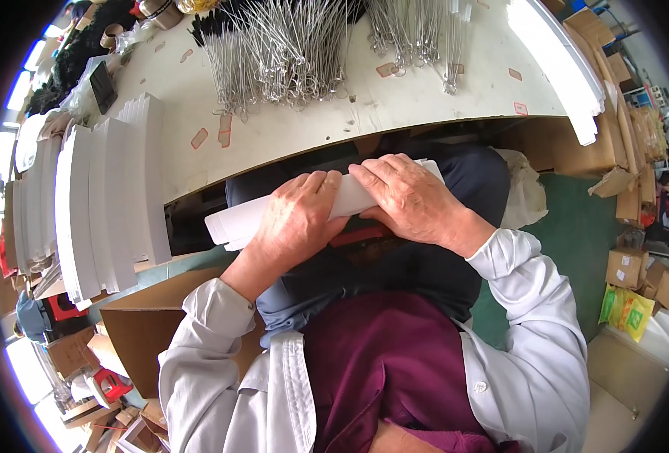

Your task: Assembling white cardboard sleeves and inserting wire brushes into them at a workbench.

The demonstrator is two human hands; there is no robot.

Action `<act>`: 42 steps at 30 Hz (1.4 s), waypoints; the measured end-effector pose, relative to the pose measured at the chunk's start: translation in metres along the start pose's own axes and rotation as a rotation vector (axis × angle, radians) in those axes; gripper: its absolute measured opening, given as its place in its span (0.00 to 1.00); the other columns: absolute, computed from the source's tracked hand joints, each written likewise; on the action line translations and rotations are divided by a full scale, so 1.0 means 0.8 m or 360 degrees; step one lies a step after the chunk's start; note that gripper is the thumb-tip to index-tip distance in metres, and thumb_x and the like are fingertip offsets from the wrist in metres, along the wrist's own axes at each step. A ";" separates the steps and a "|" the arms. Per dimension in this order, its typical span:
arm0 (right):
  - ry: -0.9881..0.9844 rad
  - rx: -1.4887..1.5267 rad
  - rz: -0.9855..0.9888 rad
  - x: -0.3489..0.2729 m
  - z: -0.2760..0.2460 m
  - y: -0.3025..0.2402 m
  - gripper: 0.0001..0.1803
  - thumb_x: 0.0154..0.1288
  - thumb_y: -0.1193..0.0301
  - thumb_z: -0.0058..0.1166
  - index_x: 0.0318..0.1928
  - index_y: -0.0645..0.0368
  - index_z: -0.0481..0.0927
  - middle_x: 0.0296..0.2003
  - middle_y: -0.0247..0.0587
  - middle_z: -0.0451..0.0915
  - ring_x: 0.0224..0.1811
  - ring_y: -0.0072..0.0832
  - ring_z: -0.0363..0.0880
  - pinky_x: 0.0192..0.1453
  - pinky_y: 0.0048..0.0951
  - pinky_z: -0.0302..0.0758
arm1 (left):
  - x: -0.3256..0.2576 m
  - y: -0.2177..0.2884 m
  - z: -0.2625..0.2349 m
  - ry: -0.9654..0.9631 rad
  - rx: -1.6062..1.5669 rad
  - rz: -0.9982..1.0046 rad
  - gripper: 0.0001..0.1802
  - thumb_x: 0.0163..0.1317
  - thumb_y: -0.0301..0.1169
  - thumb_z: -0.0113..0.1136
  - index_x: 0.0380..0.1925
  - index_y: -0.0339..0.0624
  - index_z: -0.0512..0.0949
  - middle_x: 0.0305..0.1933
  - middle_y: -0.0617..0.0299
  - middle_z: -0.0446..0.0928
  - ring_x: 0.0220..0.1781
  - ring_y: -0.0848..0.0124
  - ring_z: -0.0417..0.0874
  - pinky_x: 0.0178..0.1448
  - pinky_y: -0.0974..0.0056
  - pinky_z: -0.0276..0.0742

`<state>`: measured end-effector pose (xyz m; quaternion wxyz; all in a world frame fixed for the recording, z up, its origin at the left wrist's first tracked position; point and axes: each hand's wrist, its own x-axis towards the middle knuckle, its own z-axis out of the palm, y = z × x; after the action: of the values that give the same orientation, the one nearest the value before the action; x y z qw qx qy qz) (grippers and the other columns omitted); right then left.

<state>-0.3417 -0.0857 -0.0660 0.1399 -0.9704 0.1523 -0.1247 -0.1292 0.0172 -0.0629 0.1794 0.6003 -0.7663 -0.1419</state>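
Note:
A long, narrow white paper box (245, 219) lies across my lap, just below the table's near edge. My left hand (298, 215) is wrapped over its left half, with the end flaps sticking out past it. Around the right part my right hand (410, 195) is closed, fingers on top and thumb on the near side. Whether anything is inside the box cannot be seen. On the table ahead lie thick bunches of thin wire-handled brushes (289, 57), their looped ends toward me.
The white table (289, 136) bears small paper labels (200, 138). Stacks of flat white boxes (112, 196) stand at its left, more white strips (557, 64) at its right. A black phone-like device (103, 87) leans at far left. An open cardboard box (149, 332) is by my left knee.

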 end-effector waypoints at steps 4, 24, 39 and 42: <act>0.0058 -0.0068 -0.0005 0.002 -0.012 0.009 0.39 0.56 0.64 0.72 0.65 0.69 0.74 0.56 0.51 0.78 0.58 0.45 0.77 0.66 0.44 0.74 | -0.005 -0.002 -0.020 0.0178 0.0075 0.0072 0.38 0.47 0.33 0.78 0.59 0.33 0.74 0.55 0.46 0.80 0.56 0.47 0.82 0.60 0.50 0.80; 0.0395 -0.0078 0.0000 0.083 0.013 0.089 0.30 0.62 0.69 0.68 0.66 0.55 0.78 0.61 0.43 0.80 0.63 0.47 0.76 0.69 0.43 0.74 | 0.054 -0.075 -0.010 0.0595 0.0386 -0.0147 0.29 0.60 0.35 0.70 0.59 0.30 0.76 0.55 0.45 0.81 0.57 0.48 0.81 0.61 0.50 0.78; 0.0350 -0.0318 -0.0010 0.073 0.054 0.055 0.39 0.63 0.62 0.64 0.69 0.69 0.69 0.69 0.54 0.71 0.74 0.48 0.67 0.82 0.47 0.58 | 0.034 -0.075 0.024 0.0456 0.0611 -0.0123 0.43 0.61 0.45 0.70 0.70 0.29 0.67 0.70 0.38 0.71 0.73 0.44 0.70 0.78 0.44 0.62; 0.0386 -0.0408 0.0210 0.051 0.029 0.082 0.37 0.64 0.62 0.64 0.70 0.67 0.69 0.69 0.52 0.72 0.74 0.45 0.67 0.82 0.45 0.58 | 0.004 -0.090 0.012 0.0449 0.0690 -0.0203 0.43 0.62 0.43 0.70 0.70 0.30 0.66 0.71 0.37 0.70 0.75 0.44 0.69 0.78 0.44 0.62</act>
<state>-0.3144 -0.1540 -0.0996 0.0036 -0.9460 0.2460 -0.2110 -0.0717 -0.0032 -0.1020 0.1425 0.6857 -0.7068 0.0997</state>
